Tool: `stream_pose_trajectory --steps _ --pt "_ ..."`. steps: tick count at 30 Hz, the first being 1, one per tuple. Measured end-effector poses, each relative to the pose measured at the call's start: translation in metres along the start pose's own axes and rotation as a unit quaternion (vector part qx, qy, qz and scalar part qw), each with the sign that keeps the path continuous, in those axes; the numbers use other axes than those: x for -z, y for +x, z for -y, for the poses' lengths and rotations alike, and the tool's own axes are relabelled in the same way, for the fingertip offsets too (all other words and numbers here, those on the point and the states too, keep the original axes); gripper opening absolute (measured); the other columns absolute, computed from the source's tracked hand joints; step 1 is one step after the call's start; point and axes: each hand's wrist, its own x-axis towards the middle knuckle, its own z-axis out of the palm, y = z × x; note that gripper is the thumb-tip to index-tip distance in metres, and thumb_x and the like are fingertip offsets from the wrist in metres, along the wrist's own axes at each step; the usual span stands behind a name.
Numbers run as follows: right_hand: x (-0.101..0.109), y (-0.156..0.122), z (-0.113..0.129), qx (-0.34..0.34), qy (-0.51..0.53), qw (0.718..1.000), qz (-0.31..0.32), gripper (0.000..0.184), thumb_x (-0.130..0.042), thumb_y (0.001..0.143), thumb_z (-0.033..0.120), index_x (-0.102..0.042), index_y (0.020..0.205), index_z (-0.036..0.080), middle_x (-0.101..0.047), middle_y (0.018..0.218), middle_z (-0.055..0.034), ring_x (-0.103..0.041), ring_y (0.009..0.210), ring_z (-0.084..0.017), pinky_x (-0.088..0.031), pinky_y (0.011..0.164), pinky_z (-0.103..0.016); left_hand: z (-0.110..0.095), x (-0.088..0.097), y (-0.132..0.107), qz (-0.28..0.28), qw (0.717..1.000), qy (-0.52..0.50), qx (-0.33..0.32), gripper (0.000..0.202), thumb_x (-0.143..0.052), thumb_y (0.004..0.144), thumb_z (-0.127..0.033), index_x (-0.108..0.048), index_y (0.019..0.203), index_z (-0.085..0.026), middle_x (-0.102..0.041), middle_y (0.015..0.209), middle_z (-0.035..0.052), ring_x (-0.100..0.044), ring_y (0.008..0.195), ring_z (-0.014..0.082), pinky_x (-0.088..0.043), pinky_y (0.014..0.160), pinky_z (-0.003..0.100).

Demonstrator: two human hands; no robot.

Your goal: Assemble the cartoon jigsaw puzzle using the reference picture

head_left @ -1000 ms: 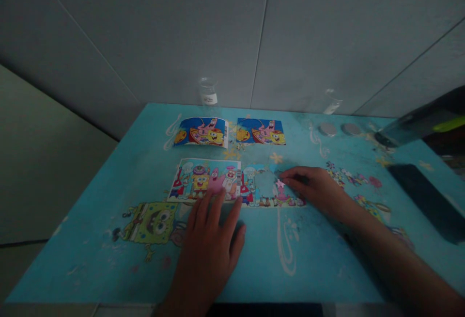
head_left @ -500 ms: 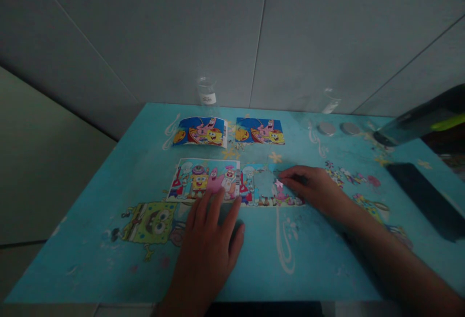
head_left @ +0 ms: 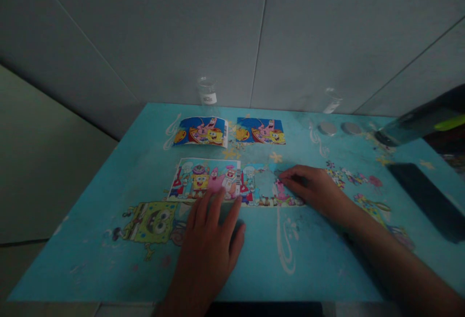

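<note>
My left hand (head_left: 212, 239) lies flat with fingers spread, its fingertips on the lower edge of a printed cartoon picture card (head_left: 187, 181). Butted against that card's right side is a partly assembled jigsaw puzzle (head_left: 249, 181) of the same picture, with a gap in its upper middle. My right hand (head_left: 308, 183) is over the puzzle's right part, thumb and fingers pinched together on a small puzzle piece at the pink figure. The fingertips mostly hide that piece. Several loose puzzle pieces (head_left: 334, 176) are scattered to the right, beyond my right wrist.
Behind are a curled blue picture card (head_left: 199, 131) and a matching assembled puzzle (head_left: 259, 131). Clear jars (head_left: 208, 96) stand near the wall, with two round lids (head_left: 327, 129) at right. A dark flat object (head_left: 426, 200) and a transparent bottle (head_left: 407, 123) are far right.
The pale puzzle piece visible at my right fingertips before is now turned or pressed down and mostly covered, with pink showing below. My left hand stays in place.
</note>
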Motion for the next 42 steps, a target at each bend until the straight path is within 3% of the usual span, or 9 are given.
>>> stream_pose_trajectory --steps 13,22,34,42 --pt "0.000 -0.005 -0.009 0.048 -0.024 0.999 0.002 0.019 -0.061 0.099 0.037 -0.076 0.106 0.027 -0.077 0.104 -0.0040 -0.073 0.087 -0.022 -0.058 0.077 -0.033 -0.005 0.006 0.002 0.017 0.999 -0.031 0.026 0.048 -0.053 0.101 -0.042 -0.053 0.147 -0.029 -0.043 0.157 0.0125 -0.033 0.150 0.0372 -0.038 0.118 0.062" --pt "0.001 -0.028 -0.016 0.090 -0.073 0.993 -0.004 0.021 -0.062 0.099 0.040 -0.074 0.115 0.031 -0.074 0.116 -0.0040 -0.070 0.110 -0.026 -0.057 0.095 -0.043 -0.005 0.006 0.000 0.014 0.999 -0.036 0.027 0.050 -0.053 0.100 -0.042 -0.052 0.148 -0.029 -0.043 0.156 0.0127 -0.032 0.150 0.0376 -0.039 0.117 0.064" --pt "-0.001 -0.030 -0.002 0.165 -0.140 0.976 -0.007 0.018 -0.063 0.101 0.038 -0.075 0.110 0.028 -0.075 0.104 -0.0040 -0.070 0.093 -0.024 -0.051 0.088 -0.044 -0.004 0.003 0.001 -0.005 0.999 -0.036 0.021 0.046 -0.055 0.100 -0.038 -0.056 0.145 -0.028 -0.045 0.155 0.0123 -0.036 0.148 0.0377 -0.041 0.116 0.062" --pt "-0.002 -0.032 -0.002 0.146 -0.174 0.974 -0.004 0.037 -0.069 0.096 0.045 -0.070 0.128 0.027 -0.073 0.115 -0.0091 -0.069 0.101 -0.028 -0.050 0.090 -0.048 -0.003 0.002 0.000 0.003 1.000 -0.022 0.014 0.046 -0.057 0.098 -0.036 -0.057 0.144 -0.028 -0.045 0.155 0.0128 -0.036 0.148 0.0382 -0.041 0.116 0.062"
